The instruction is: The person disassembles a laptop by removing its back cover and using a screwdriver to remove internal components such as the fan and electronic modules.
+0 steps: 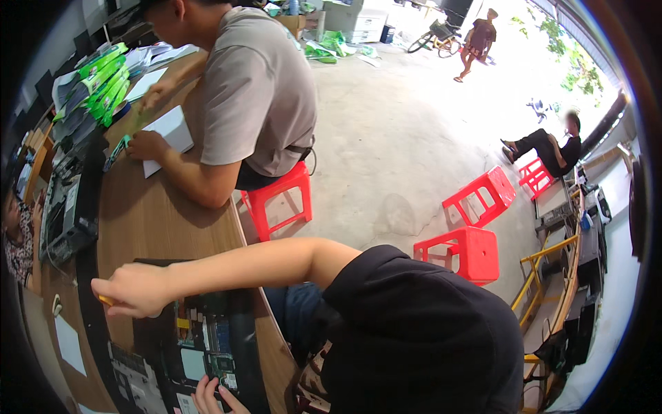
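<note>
Opened laptop (200, 345), base cover off and circuit boards exposed, lies on the wooden bench (155, 214) at its near edge, directly in front of the person wearing the camera. The person is turned sideways, so a black-sleeved shoulder fills the lower right of the view.

Right hand (134, 288) reaches across the body to the far left corner of the laptop. Its grip is clenched around a small tool with a yellow handle (105, 301); only the handle end shows, and the tip is hidden behind the fingers. Left hand (214, 399) rests at the near edge of the chassis, fingertips touching the boards. Whether it grasps anything cannot be told, since most of it is cut off by the lower edge.

Step in hand, as judged: fastener work at the far left corner of the chassis, with the left hand steadying the unit.

Next move calls for keeping the tool square to the fastener and the chassis held flat against the bench.

Further along the bench, a co-worker in a grey shirt sits on a red stool (279, 200) and handles white paper (169, 134). Green-and-white packages (103, 79) are stacked near the far left edge.
</note>
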`<state>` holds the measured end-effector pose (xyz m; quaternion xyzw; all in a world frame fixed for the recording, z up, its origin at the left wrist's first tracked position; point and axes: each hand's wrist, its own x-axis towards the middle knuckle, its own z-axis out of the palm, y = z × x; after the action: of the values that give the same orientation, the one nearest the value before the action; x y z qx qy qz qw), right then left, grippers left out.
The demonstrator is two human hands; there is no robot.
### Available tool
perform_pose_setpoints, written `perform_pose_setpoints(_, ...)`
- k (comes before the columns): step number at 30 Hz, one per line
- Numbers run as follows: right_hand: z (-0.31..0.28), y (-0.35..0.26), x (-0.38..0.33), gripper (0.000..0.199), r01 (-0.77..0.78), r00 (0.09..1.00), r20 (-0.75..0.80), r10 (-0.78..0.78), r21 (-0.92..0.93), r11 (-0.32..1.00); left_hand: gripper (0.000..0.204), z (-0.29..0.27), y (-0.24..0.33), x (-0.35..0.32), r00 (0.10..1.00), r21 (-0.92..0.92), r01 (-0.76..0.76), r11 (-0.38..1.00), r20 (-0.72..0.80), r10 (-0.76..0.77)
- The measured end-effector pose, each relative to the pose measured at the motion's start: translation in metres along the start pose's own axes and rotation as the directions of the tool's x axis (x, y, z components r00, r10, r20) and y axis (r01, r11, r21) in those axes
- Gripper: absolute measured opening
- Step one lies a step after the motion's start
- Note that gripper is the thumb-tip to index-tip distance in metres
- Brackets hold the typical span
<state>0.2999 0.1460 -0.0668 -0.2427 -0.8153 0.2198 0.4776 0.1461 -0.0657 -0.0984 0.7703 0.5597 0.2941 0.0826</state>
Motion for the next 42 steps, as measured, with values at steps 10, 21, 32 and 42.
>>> perform_pose_setpoints(10,-0.007,0.012,0.001,0.029,-0.12,0.98,-0.161,0.119,0.002,0.993,0.015,0.001,-0.014,0.001,0.998,-0.091,0.069,0.993,0.008,-0.069)
perform_pose_setpoints(21,-0.01,0.007,-0.013,0.02,-0.087,0.989,-0.124,0.079,-0.064,0.994,0.011,0.002,-0.021,-0.014,0.993,-0.134,0.093,0.987,-0.064,-0.102)
perform_pose_setpoints(32,-0.016,-0.005,-0.008,0.021,-0.006,0.968,-0.244,-0.048,-0.216,0.976,0.012,0.004,-0.022,-0.012,0.993,-0.138,0.093,0.986,-0.056,-0.102)
perform_pose_setpoints(42,-0.002,-0.001,-0.006,0.021,-0.047,0.988,-0.152,0.008,-0.254,0.966,0.013,0.002,-0.023,-0.015,0.993,-0.155,0.098,0.983,-0.05,-0.107)
